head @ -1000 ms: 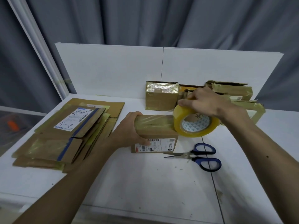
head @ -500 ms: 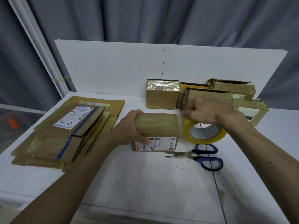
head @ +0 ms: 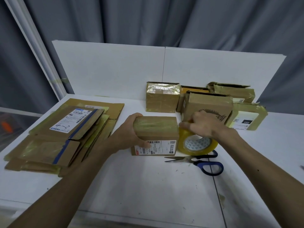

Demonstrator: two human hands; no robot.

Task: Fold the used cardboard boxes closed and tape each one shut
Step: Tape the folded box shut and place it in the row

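Observation:
A small closed cardboard box [head: 158,129] with a shipping label on its front stands in the middle of the white table [head: 148,186]; glossy tape covers its top. My left hand [head: 131,134] grips the box's left end. A roll of clear yellowish tape [head: 197,142] sits low against the box's right side, and my right hand [head: 200,124] holds its top edge. Blue-handled scissors [head: 200,162] lie on the table just in front of the roll.
A stack of flattened cardboard boxes [head: 65,134] lies at the left. Several taped boxes [head: 162,97] stand at the back right against a white backboard [head: 115,69]. Grey curtains hang behind.
My right hand has brought the tape roll down from the box's top right edge to the table beside the box. My left hand has kept hold of the box.

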